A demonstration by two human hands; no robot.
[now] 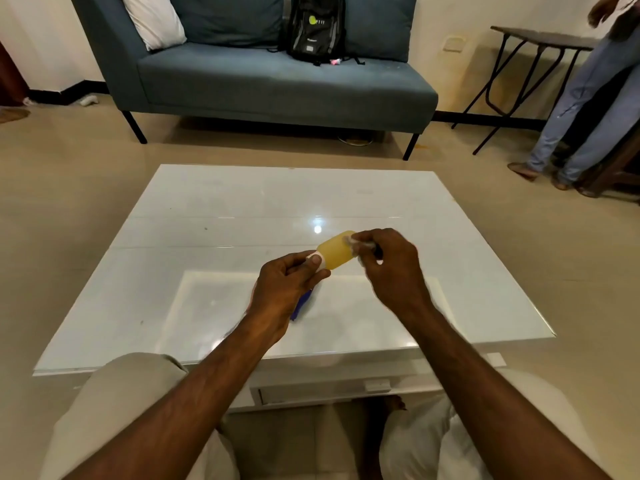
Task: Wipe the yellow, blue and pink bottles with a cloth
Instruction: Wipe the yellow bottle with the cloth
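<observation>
A small yellow bottle (335,252) with a white cap lies sideways in the air above the white glass table (214,216). My left hand (287,285) grips it at the cap end. My right hand (388,265) presses a small pale cloth (358,244) against the bottle's far end. Only a strip of a blue bottle (302,304) shows on the table, just under my left hand. No pink bottle is in view.
A blue sofa (277,84) with a black backpack (317,27) stands beyond the table. At the far right are a dark folding table (540,41) and a standing person's legs (585,109). My knees are at the table's near edge.
</observation>
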